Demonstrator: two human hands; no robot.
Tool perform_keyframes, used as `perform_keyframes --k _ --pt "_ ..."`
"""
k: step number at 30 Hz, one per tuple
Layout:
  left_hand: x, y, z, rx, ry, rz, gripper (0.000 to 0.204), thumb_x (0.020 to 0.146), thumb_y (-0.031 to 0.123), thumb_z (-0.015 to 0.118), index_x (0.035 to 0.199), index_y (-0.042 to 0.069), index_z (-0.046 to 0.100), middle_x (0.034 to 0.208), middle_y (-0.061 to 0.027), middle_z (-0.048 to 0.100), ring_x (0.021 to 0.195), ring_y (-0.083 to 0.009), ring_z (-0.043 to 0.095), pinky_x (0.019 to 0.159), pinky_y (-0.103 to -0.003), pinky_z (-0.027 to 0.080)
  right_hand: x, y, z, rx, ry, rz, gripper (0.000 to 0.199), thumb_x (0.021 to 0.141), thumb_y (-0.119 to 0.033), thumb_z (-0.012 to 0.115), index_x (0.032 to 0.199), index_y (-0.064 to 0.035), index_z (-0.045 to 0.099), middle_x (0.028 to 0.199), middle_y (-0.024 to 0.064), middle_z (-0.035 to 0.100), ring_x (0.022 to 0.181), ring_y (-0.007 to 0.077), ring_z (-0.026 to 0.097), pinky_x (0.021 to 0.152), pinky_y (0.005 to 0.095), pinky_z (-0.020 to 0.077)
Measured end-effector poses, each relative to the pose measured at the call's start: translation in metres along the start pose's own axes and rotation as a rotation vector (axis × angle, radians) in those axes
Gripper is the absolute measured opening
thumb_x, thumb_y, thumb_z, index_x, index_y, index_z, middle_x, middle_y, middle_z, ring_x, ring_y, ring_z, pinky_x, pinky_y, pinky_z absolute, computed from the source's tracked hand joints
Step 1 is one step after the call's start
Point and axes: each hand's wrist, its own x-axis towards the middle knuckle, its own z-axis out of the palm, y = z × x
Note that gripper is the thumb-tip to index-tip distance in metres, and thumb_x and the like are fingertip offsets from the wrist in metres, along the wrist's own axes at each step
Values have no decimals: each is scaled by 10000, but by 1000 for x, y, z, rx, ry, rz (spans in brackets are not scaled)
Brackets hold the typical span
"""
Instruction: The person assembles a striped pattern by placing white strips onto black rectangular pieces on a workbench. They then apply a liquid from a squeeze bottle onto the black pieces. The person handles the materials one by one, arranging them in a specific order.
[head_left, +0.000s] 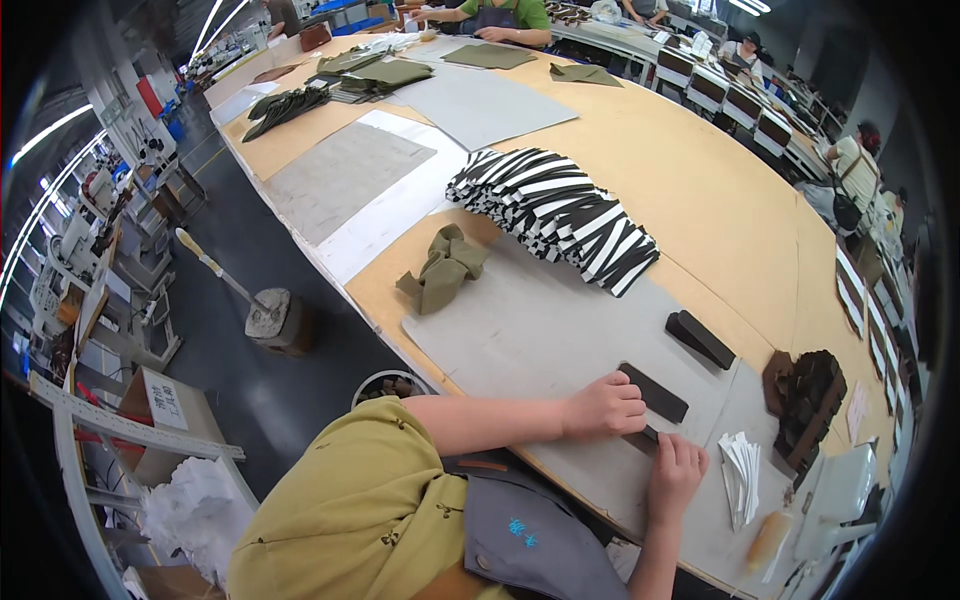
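1. At lower right of the frame, a dark strip (655, 393) lies on the grey mat (540, 330), its long axis running from upper left to lower right.
2. The left hand (605, 405), fingers curled, presses on the strip's near edge and is the nearer hand.
3. The right hand (675, 472), fingers bent, touches a second dark piece (643, 438) just below the strip.
4. Fingertips hide that piece; its shape is hard to tell. Whether either hand pinches cannot be told.
5. A second strip (700, 339) lies apart, above and right.

Bare grey mat (520, 330) lies open (striped stack (560, 215) bounds it).
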Motion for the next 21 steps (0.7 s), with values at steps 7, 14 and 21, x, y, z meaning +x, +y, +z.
perform_keyframes --k 7,14,21 --pt "-2 5 -5 -125 -153 -147 185 866 315 754 991 196 686 1067 50 673 1049 -157 606 925 -351 449 -4 2 5 13 81 -40 194 835 -65 737 1028 -82 745 984 13 721 924 192 677 941 413 475" --pt "-16 11 -7 -121 -194 -198 251 896 336 762 1093 184 734 1130 45 693 1131 -171 616 996 -366 455 0 -2 -2 86 119 -45 124 818 -70 786 928 -98 738 920 19 712 880 208 672 908 395 466" --pt "-22 14 -10 -91 -142 -241 142 882 236 767 1009 177 746 1080 51 709 1078 -166 653 966 -360 483 5 -11 -11 114 107 -86 133 855 -151 792 953 -114 710 940 -4 696 887 189 674 880 394 469"
